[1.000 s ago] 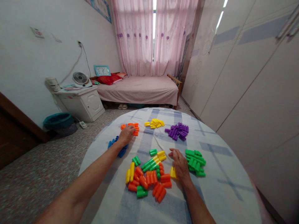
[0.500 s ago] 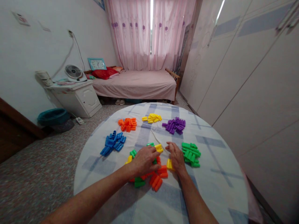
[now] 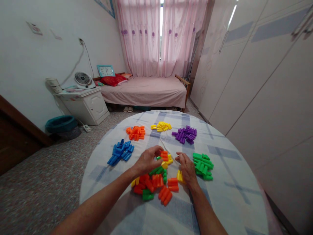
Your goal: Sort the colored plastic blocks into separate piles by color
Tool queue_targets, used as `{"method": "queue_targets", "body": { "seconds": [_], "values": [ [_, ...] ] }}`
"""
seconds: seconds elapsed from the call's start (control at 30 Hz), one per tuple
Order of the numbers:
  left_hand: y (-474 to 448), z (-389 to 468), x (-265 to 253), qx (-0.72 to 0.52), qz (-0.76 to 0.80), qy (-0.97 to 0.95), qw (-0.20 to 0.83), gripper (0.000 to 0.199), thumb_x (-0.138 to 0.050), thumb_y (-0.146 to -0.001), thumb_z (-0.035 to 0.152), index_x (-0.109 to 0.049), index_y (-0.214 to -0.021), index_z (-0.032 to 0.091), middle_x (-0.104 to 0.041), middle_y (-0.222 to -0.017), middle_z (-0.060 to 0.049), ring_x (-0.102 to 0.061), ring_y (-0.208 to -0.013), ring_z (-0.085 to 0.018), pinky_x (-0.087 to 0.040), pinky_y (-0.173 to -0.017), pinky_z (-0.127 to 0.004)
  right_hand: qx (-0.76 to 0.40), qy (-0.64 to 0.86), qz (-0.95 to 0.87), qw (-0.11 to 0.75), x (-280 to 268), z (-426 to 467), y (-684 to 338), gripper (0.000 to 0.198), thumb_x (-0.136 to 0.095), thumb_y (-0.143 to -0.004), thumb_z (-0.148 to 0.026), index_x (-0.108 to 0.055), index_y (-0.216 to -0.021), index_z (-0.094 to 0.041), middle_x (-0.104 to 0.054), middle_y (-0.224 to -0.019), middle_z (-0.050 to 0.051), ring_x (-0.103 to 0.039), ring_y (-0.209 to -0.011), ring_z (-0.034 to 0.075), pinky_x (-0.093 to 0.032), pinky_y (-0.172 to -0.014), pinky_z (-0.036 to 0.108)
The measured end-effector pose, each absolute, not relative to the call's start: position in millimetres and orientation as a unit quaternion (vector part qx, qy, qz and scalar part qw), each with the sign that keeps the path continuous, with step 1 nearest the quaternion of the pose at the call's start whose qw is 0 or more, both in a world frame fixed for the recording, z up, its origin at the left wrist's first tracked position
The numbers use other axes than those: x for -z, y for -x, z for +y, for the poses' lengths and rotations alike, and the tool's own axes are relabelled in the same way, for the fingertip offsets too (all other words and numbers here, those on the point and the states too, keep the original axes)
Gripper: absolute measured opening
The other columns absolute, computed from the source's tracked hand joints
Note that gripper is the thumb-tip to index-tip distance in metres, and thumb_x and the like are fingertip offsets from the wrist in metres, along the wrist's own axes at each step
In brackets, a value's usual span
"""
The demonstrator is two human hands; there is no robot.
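Observation:
My left hand [image 3: 148,160] is over the mixed pile in the middle of the table, thumb and fingers closed on an orange building block [image 3: 164,156] with ribbed tubes. Beneath it lie orange blocks [image 3: 157,180], green blocks [image 3: 157,170] and yellow blocks [image 3: 169,160]. My right hand [image 3: 187,168] rests on the cloth with loosely stretched fingers and nothing visible in them. Beside its palm is a yellow block [image 3: 180,176], partly hidden. A heap of bright green blocks [image 3: 202,165] lies just right of this hand.
Sorted heaps of blue blocks [image 3: 121,152], orange blocks [image 3: 136,133], yellow blocks [image 3: 161,126] and purple blocks [image 3: 185,134] arc across the round table [image 3: 232,199]. Behind it stand a bed [image 3: 146,88] and a white cabinet [image 3: 94,106]; a wardrobe [image 3: 264,85] lines the right side.
My left hand has lifted and drawn back slightly from the pile, and an orange block now shows at its fingertips. My right hand stays beside the green heap. The view has shifted slightly.

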State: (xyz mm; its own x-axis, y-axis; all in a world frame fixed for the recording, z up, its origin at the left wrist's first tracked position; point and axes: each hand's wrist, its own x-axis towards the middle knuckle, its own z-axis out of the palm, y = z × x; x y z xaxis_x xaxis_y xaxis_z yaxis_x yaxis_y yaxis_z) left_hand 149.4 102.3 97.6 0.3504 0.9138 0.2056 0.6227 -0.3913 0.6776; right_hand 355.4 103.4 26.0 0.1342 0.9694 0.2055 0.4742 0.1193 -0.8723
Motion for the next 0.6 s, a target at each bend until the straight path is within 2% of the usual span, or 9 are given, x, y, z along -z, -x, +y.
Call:
{"method": "queue_targets", "body": {
  "seconds": [0.13, 0.27, 0.47, 0.6],
  "values": [
    [-112, 155, -107, -0.298, 0.557, -0.766, 0.12, 0.039, -0.055, -0.073, 0.019, -0.058, -0.111, 0.017, -0.066, -0.093, -0.004, -0.061, -0.085, -0.015, -0.048, -0.078, -0.026, -0.272, 0.608, -0.6, 0.443, -25, 104, -356, 0.045, -0.03, -0.088, -0.045, -0.063, -0.103, -0.019, -0.07, -0.086, 0.005, -0.064, -0.087, 0.02, -0.046, -0.082, 0.032],
    [-88, 207, -110, -0.187, 0.61, -0.77, 0.007, 0.042, -0.051, -0.076, 0.017, -0.058, -0.118, 0.019, -0.067, -0.102, -0.006, -0.061, -0.094, -0.018, -0.046, -0.083, -0.028, -0.272, 0.612, -0.6, 0.438, -26, 104, -356, 0.044, -0.031, -0.088, -0.045, -0.063, -0.102, -0.019, -0.07, -0.086, 0.005, -0.065, -0.087, 0.02, -0.046, -0.082, 0.033],
    [-83, 243, -101, -0.123, 0.623, -0.772, -0.018, 0.038, -0.055, -0.075, 0.016, -0.064, -0.111, 0.023, -0.067, -0.099, -0.007, -0.059, -0.097, -0.023, -0.045, -0.083, -0.032, -0.258, 0.614, -0.606, 0.435, -25, 104, -357, 0.042, -0.034, -0.087, -0.045, -0.064, -0.101, -0.02, -0.071, -0.085, 0.005, -0.064, -0.085, 0.02, -0.046, -0.079, 0.033],
    [-90, 244, -101, -0.117, 0.615, -0.779, -0.028, 0.029, -0.052, -0.075, 0.013, -0.068, -0.098, 0.019, -0.065, -0.106, -0.011, -0.053, -0.108, -0.028, -0.043, -0.089, -0.038, -0.262, 0.611, -0.607, 0.435, -25, 104, -357, 0.042, -0.033, -0.088, -0.044, -0.064, -0.102, -0.019, -0.07, -0.086, 0.005, -0.064, -0.085, 0.02, -0.046, -0.08, 0.032]
  ]
}}
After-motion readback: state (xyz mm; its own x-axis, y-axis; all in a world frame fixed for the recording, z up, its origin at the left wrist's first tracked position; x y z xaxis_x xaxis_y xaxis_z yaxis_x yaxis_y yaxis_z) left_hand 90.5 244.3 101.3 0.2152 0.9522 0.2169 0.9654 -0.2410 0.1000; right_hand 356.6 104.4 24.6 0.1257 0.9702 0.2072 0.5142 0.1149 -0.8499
